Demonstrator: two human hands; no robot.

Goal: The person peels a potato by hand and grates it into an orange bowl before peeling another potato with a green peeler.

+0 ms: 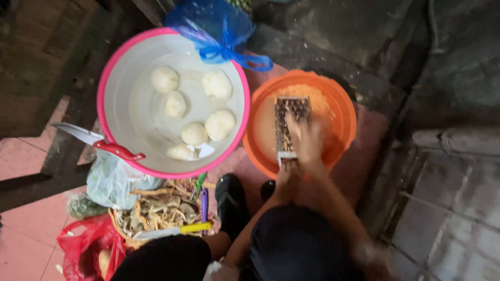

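A metal flat grater leans inside an orange basin, with pale shreds piled at the basin's far side. My left hand grips the grater's lower end at the near rim. My right hand presses down on the grater's face and is blurred by motion; whatever lies under its fingers is hidden. To the left stands a white basin with a pink rim, holding several peeled pale round tubers in cloudy water.
A red-handled knife lies across the pink basin's rim. A blue plastic bag sits behind it. Peelings, a yellow-handled knife, a red bag and a clear bag of greens lie by my black shoe. A concrete step runs along the right.
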